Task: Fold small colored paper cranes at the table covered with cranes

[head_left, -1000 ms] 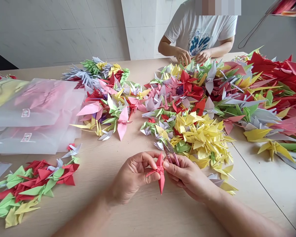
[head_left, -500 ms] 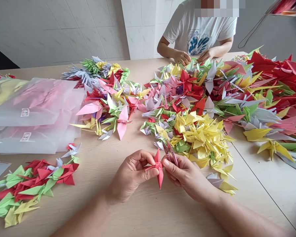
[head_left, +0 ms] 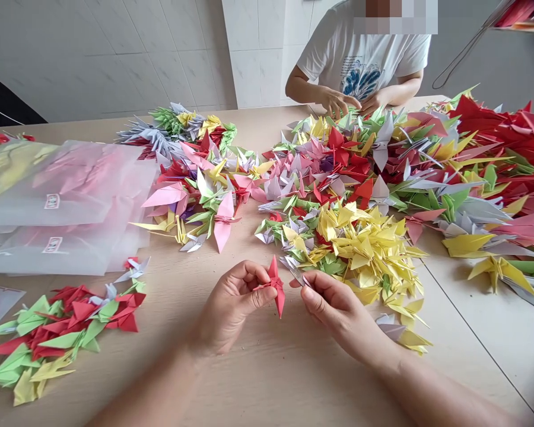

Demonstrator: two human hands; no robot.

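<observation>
Between the thumb and fingers of my left hand [head_left: 242, 293] a red origami paper crane [head_left: 275, 286] is pinched, its points up and down. My right hand [head_left: 331, 299], just to its right, is closed on a slim two-pronged metal tool [head_left: 297, 273]; whether it is tweezers or snips I cannot tell. The tool's tip points up and left, apart from the crane. Just beyond my right hand lies a heap of yellow paper cranes [head_left: 360, 243].
Mixed paper cranes [head_left: 320, 172] cover the middle and right of the table [head_left: 231, 385]. A smaller red and green pile [head_left: 75, 320] lies at left, below translucent plastic bags [head_left: 71, 207]. Across the table a person in a white shirt [head_left: 360, 59] handles paper pieces.
My left hand and the red crane have shifted slightly up and left. The tool has turned in my right hand and drawn away from the crane. The other person's fingers have moved.
</observation>
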